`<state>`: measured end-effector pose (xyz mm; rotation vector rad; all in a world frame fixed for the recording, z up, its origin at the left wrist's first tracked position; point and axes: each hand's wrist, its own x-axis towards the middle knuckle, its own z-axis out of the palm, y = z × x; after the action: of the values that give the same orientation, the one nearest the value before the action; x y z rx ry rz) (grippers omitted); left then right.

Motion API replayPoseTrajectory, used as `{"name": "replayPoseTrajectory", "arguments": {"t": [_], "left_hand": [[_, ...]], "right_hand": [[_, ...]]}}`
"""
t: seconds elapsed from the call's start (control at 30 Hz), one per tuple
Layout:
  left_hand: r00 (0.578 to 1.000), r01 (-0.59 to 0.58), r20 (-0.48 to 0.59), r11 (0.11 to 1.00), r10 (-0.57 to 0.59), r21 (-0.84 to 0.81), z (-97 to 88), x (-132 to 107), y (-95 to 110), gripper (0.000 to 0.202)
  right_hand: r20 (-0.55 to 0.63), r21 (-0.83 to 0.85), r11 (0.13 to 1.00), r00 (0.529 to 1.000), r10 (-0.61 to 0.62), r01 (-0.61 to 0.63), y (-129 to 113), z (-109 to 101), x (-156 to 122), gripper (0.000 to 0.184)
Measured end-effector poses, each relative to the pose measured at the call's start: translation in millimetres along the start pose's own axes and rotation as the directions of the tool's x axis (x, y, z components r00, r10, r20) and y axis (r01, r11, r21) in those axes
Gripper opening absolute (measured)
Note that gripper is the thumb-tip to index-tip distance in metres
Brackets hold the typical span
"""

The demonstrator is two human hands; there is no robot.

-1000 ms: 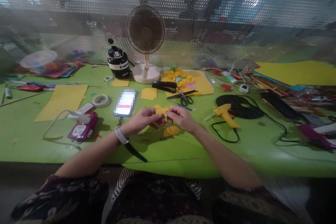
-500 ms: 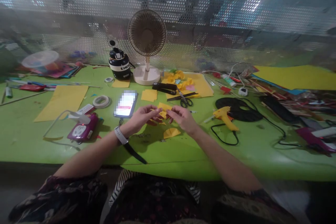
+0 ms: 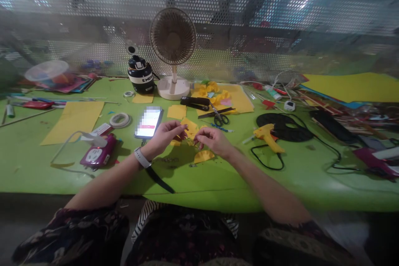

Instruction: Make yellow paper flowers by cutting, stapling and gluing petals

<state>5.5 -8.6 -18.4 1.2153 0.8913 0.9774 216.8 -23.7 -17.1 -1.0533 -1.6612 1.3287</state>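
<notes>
My left hand (image 3: 168,136) pinches a small yellow paper piece (image 3: 190,129) between thumb and fingers, above the middle of the green table. Close by on the right, my right hand (image 3: 215,142) has its thumb and fingertips closed at the lower edge of that paper; its exact fold is too small to make out. Below the hands lies a yellow paper fan shape (image 3: 204,156). Behind them are scissors (image 3: 220,119), a black stapler (image 3: 195,102) and a small stack of yellow paper squares (image 3: 176,112). Several yellow paper flowers (image 3: 212,87) lie farther back.
A phone (image 3: 149,122) and a tape roll (image 3: 120,120) lie left of my hands, near a purple power strip (image 3: 99,151). A yellow glue gun (image 3: 268,138) with a looped cord is at right. A fan (image 3: 173,87) and a dark bottle (image 3: 141,76) stand behind.
My hands have drawn slightly apart, showing more of the yellow paper between them. The right fingertips have dropped a little. A blue strip now shows behind the right hand.
</notes>
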Motion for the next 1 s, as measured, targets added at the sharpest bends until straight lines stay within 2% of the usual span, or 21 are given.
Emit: {"name": "replayPoseTrajectory", "arguments": {"t": [0.1, 0.17, 0.27, 0.33, 0.37, 0.43, 0.57, 0.67, 0.77, 1.0], "left_hand": [[0.998, 0.045, 0.047, 0.996, -0.042, -0.072, -4.0, 2.3, 0.7, 0.031], [0.991, 0.086, 0.111, 0.99, -0.074, -0.109, -5.3, 2.9, -0.3, 0.03], [0.98, 0.126, 0.168, 0.984, -0.104, -0.129, -4.8, 2.7, -1.7, 0.026], [0.977, 0.138, 0.179, 0.983, -0.114, -0.125, -3.4, 2.2, -1.9, 0.026], [0.977, 0.141, 0.178, 0.983, -0.118, -0.12, -2.7, 2.0, -2.0, 0.027], [0.977, 0.145, 0.171, 0.984, -0.126, -0.105, -1.6, 2.0, -2.7, 0.03], [0.976, 0.128, 0.18, 0.992, -0.123, -0.015, -1.4, 3.0, -6.1, 0.035], [0.966, 0.104, 0.235, 0.994, -0.112, 0.044, -1.8, 3.2, -7.2, 0.04], [0.959, 0.085, 0.267, 0.994, -0.1, 0.066, -2.1, 2.7, -7.8, 0.044], [0.947, 0.081, 0.308, 0.996, -0.088, 0.035, -3.3, 2.6, -12.1, 0.04]], "right_hand": [[-0.134, -0.143, 0.979, 0.978, -0.163, 0.144, 1.0, -3.3, -1.1, 0.014], [-0.164, -0.278, 0.914, 0.923, -0.347, 0.294, 2.8, -4.8, -1.0, 0.022], [-0.052, -0.448, 0.733, 0.803, -0.593, 0.512, 7.5, -6.0, 0.5, 0.018], [0.036, -0.542, 0.586, 0.713, -0.7, 0.602, 10.8, -6.6, 1.2, 0.012], [0.074, -0.584, 0.521, 0.681, -0.729, 0.622, 12.1, -7.0, 1.1, 0.013], [0.137, -0.652, 0.422, 0.646, -0.751, 0.63, 13.3, -8.1, -0.4, 0.017], [0.217, -0.724, 0.314, 0.635, -0.741, 0.614, 10.3, -8.9, -5.5, 0.022], [0.203, -0.719, 0.319, 0.625, -0.753, 0.618, 7.2, -7.0, -6.7, 0.02], [0.155, -0.688, 0.372, 0.627, -0.763, 0.623, 5.9, -4.1, -5.1, 0.013], [0.05, -0.589, 0.553, 0.71, -0.702, 0.589, 7.5, 1.0, -2.2, 0.017]]}}
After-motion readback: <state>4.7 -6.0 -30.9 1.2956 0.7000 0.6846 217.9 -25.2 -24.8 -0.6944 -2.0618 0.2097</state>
